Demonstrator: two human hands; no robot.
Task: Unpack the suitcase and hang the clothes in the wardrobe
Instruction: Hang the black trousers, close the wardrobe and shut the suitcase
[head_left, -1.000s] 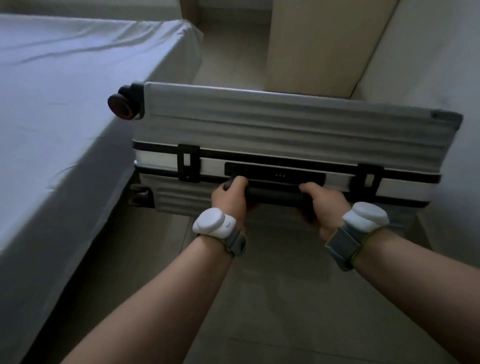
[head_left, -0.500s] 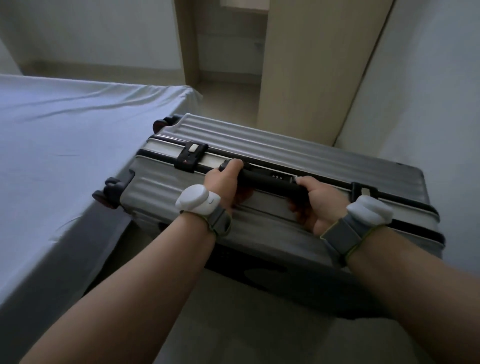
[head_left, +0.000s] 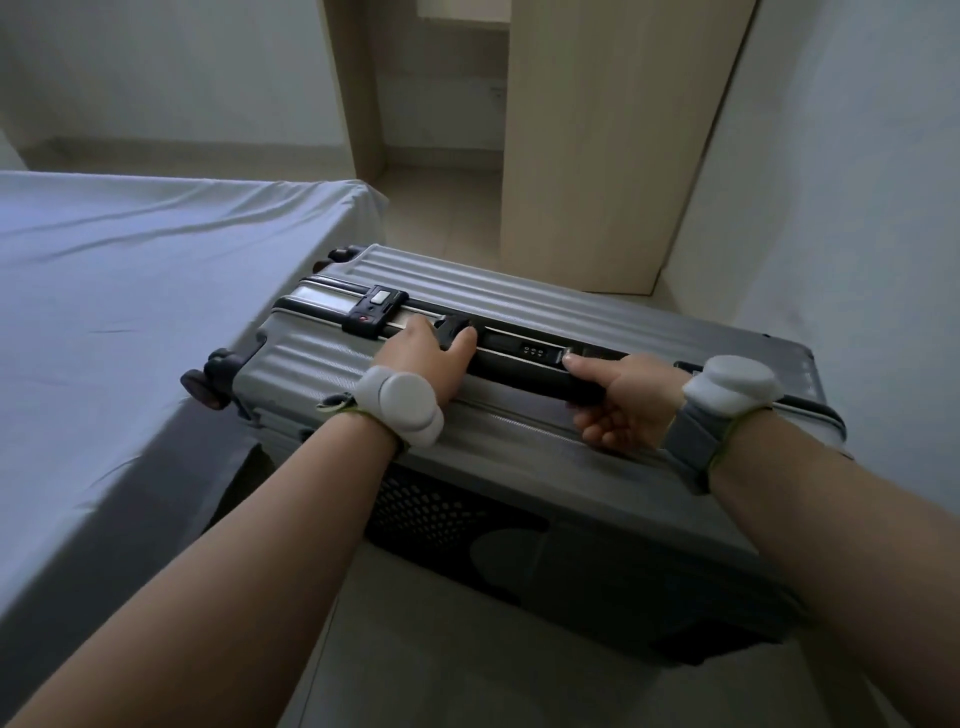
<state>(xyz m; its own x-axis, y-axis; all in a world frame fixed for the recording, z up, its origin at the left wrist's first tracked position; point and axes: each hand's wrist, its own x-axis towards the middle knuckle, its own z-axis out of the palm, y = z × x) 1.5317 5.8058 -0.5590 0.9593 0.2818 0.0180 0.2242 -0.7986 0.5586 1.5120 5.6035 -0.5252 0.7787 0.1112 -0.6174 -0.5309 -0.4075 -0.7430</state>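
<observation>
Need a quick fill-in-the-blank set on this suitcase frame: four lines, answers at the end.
1. On the suitcase, the left hand and the right hand both grip the black ____.
2. The suitcase is ____, not open.
3. The combination lock sits ____ the two hands.
4. The wheels are at the end nearest the ____.
Missing words: handle; closed; between; bed.

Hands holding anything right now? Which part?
Both left hand and right hand grip the grey ribbed hard-shell suitcase by its black side handle, one at each end.
</observation>
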